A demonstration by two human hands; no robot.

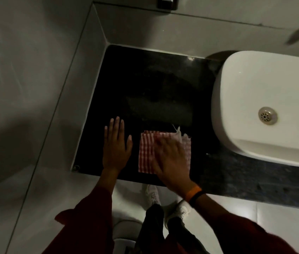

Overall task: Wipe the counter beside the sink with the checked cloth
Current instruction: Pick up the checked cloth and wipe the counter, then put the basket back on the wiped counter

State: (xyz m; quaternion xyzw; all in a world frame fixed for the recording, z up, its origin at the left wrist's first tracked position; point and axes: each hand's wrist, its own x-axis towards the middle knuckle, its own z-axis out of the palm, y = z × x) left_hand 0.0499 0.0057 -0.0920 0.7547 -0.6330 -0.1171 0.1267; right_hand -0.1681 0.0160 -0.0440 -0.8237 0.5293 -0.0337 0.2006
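A folded red-and-white checked cloth [147, 153] lies on the black stone counter [145, 85], near its front edge. My right hand [170, 158] presses flat on the cloth and is blurred; it covers the cloth's right half. My left hand [116, 145] rests flat on the bare counter just left of the cloth, fingers apart, holding nothing. The white sink [266, 107] stands to the right of the cloth.
Grey tiled walls close the counter at the left and back. A dark fitting [167, 3] is mounted on the back wall. The sink's metal drain [267, 115] shows. Below the counter edge are my shoes [163, 200] on a pale floor.
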